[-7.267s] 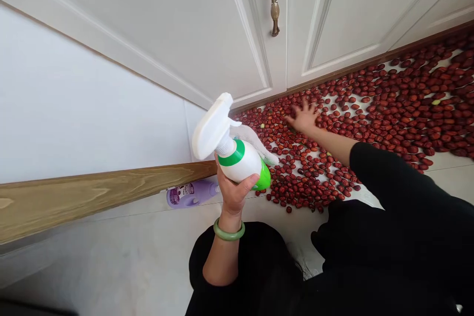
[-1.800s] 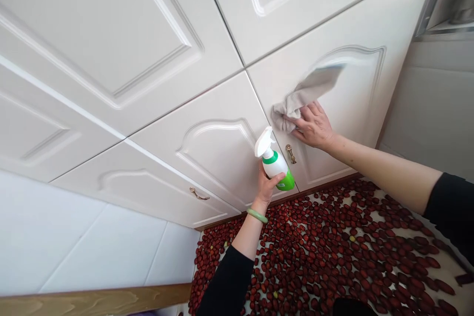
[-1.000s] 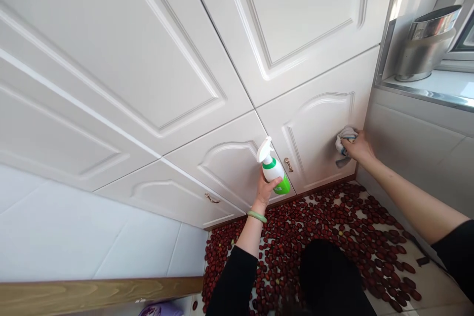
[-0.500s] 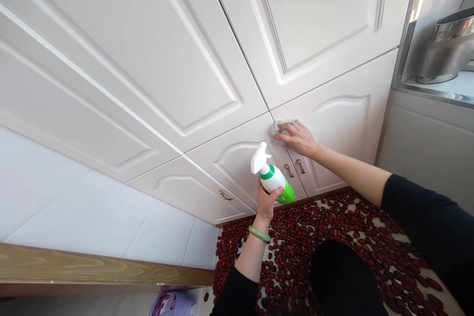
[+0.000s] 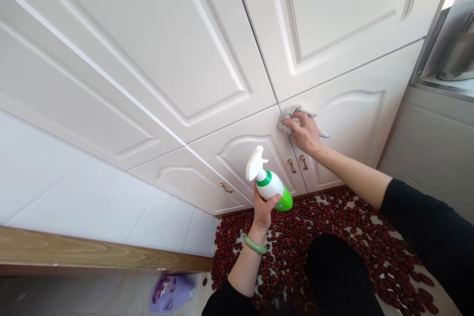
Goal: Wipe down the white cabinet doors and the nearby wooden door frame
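My left hand (image 5: 263,207) is wrapped round a white and green spray bottle (image 5: 270,185), its white trigger head tilted up and to the left. My right hand (image 5: 306,133) presses a crumpled grey cloth (image 5: 291,121) against the white cabinet door (image 5: 344,123), by the seam where two lower doors meet. Part of the cloth sticks out below the hand on the right. Just beneath, two ornate metal handles (image 5: 292,165) sit side by side on the lower doors.
Dark red, date-like fruits (image 5: 289,237) cover the floor around my leg. A purple bottle (image 5: 170,292) lies at the lower left, below a wooden ledge (image 5: 111,251). At the right, a metal vessel (image 5: 459,57) stands on a sill. A third handle (image 5: 226,187) juts from the left lower door.
My right hand and the cloth have shifted slightly along the door near the seam, and more cloth shows. The view has turned a little; the spray bottle stays in my left hand.
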The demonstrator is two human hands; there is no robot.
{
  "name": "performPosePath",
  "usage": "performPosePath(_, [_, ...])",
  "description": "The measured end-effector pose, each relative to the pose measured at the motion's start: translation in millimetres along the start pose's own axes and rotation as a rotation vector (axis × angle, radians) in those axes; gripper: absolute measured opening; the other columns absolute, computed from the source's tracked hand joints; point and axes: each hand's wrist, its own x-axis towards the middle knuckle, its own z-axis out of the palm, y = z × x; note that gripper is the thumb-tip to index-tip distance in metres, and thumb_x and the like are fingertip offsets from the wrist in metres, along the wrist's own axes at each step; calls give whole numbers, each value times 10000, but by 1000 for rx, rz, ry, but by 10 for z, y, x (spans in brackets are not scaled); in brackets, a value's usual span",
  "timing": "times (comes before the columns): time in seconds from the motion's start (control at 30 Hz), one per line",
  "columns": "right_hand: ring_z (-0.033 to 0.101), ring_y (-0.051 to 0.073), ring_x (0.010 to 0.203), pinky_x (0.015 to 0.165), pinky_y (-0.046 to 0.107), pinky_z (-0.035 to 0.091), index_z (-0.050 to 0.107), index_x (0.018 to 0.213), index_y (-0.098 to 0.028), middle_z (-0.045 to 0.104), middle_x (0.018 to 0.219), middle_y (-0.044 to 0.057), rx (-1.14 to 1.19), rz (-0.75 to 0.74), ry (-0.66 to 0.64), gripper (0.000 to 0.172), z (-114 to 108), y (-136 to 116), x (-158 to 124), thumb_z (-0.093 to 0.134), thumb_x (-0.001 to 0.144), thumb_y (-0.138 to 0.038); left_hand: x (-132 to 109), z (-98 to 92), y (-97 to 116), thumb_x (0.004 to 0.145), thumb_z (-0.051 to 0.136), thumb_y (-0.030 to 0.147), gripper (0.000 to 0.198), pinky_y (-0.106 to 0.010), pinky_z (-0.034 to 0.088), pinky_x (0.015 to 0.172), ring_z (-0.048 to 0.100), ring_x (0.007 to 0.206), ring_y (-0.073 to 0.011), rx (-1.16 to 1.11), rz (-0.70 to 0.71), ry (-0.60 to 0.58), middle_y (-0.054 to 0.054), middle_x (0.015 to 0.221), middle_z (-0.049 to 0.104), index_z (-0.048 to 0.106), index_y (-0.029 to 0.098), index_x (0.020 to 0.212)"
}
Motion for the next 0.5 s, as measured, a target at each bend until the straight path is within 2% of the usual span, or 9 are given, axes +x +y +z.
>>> performPosePath(0.03, [678,348,1182,1036,528,615,808,1349,-257,710,1419,157,-3,-43,-65,493,-51,66,36,684,877,-186,-3,-4,28,656,1065,524,868,-442,626,1050,742,1189,-297,7,8,-1,-97,1418,778,748,289,1429])
performPosePath(0.1, [674,347,1208,1043,518,608,819,1325,-246,721,1426,156,-24,-8,-64,462,-256,361,123,684,884,-211,-15,-29,69,664,1058,528,871,-446,627,1048,748,1179,-300,20,19,-1,-95,1395,789,748,293,1444])
performPosePath(0.23, [597,397,1405,1077,552,574,772,1433,-196,611,1559,242,-116,314,202,571,-803,1109,165,688,870,-243,-79,-125,60,675,1054,524,850,-443,628,1040,756,1165,-300,16,5,-9,-102,1402,793,753,281,1433])
performPosePath(0.3, [579,416,1440,1106,600,545,718,1512,-200,557,1601,261,-145,498,279,648,-1022,1345,39,686,866,-225,-123,-168,25,674,1059,509,830,-435,634,1019,758,1144,-296,-2,-14,-10,-99,1347,805,756,272,1410])
performPosePath(0.37, [610,442,1394,1123,661,509,680,1538,-220,545,1594,271,-150,731,311,653,-1173,1470,-183,699,886,-245,-160,-191,-7,673,1063,499,811,-427,637,996,759,1113,-291,-10,-33,-3,-88,1264,817,757,268,1388])
performPosePath(0.43, [652,461,1298,1100,700,492,686,1474,-250,589,1493,263,-76,916,293,575,-1259,1532,-446,744,909,-336,-179,-188,-23,660,1070,493,798,-425,637,981,758,1094,-290,-9,-50,-4,-82,1232,821,759,267,1360])
performPosePath(0.5, [690,442,1179,1018,687,532,712,1303,-274,647,1258,201,65,918,229,389,-1292,1560,-671,691,965,-464,-184,-166,-27,643,1080,489,786,-421,636,968,756,1080,-287,-6,-55,-12,-77,1224,822,765,265,1328])
